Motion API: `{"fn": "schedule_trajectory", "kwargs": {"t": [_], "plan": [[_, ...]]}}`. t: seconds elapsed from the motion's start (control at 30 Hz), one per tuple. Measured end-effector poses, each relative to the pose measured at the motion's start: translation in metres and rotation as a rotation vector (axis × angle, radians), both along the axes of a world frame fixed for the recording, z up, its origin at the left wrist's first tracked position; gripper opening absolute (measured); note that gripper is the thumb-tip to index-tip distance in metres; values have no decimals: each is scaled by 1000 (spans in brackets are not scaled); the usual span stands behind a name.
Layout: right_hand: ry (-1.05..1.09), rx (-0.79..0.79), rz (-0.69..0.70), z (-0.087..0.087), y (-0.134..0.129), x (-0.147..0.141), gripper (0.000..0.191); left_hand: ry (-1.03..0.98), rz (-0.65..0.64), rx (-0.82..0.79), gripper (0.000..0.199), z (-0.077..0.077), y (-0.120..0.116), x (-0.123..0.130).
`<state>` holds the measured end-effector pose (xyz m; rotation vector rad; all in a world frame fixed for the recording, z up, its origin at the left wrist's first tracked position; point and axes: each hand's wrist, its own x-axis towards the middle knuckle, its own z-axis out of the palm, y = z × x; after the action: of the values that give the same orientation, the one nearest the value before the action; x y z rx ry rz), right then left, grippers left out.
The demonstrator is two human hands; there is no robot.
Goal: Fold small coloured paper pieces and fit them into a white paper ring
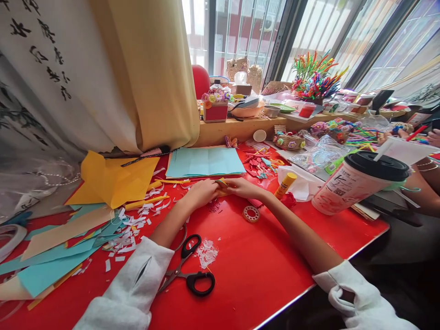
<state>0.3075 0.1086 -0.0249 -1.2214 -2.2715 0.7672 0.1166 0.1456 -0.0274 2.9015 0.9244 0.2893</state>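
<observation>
Meeting above the red desk (254, 270), the left hand (202, 192) and the right hand (243, 188) are holding a small paper piece (223, 182), partly yellow, between them. The fingers of both hands are closing narrowly on it; their exact contact is too small to tell. The paper piece is lying just in front of the near edge of a stack of light-blue sheets (206, 162).

Black-handled scissors (200, 283) are resting open on the desk, near the left forearm, with white shavings (207, 253) lying just beside their handles. A small ring-shaped spool (250, 214) is lying near the right forearm, and a yellow glue stick (286, 185) is leaning just beyond that forearm. To the right, a paper cup (343, 187) with a black lid is tilting in view.

To the left, folded yellow paper (120, 178) is lying beyond white paper strips (132, 231), while blue and tan offcuts (65, 234) are overlapping beside the strips. Red paper scraps (257, 163) are lying to the right of the blue stack. Farther right, another person's hand (435, 137) is showing at the frame edge, while bright pipe cleaners (314, 78) are standing bunched on the window ledge (237, 130).
</observation>
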Motion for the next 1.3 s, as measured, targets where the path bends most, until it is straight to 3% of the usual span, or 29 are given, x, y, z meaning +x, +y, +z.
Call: {"fn": "schedule_trajectory", "kwargs": {"t": [0.13, 0.23, 0.43, 0.6, 0.73, 0.83, 0.97, 1.1, 1.3], "plan": [[-14, 21, 10, -1, 0, -1, 45, -23, 44, -41, 25, 2, 1, -1], [-28, 36, -55, -5, 2, -1, 38, -32, 64, -57, 26, 3, 1, -2], [-11, 73, -141, -15, 9, 2, 45, -7, -13, -42, 24, 1, 2, -6], [-6, 68, -111, -12, 5, 0, 38, 5, -11, 3, 20, -5, 0, -3], [-18, 55, -32, -7, 1, -3, 35, -15, 57, 23, 24, -7, -1, -2], [-5, 61, -57, -9, 0, -4, 35, -45, 107, 26, 29, -5, -3, -2], [22, 64, -107, -10, 0, -2, 34, -130, 128, -67, 33, -1, -5, -4], [12, 9, -65, -7, -3, -1, 38, -254, 202, -223, 31, -4, -5, -7], [27, -20, -138, -8, -3, 1, 38, -250, 189, -233, 25, -9, -1, -12]]}}
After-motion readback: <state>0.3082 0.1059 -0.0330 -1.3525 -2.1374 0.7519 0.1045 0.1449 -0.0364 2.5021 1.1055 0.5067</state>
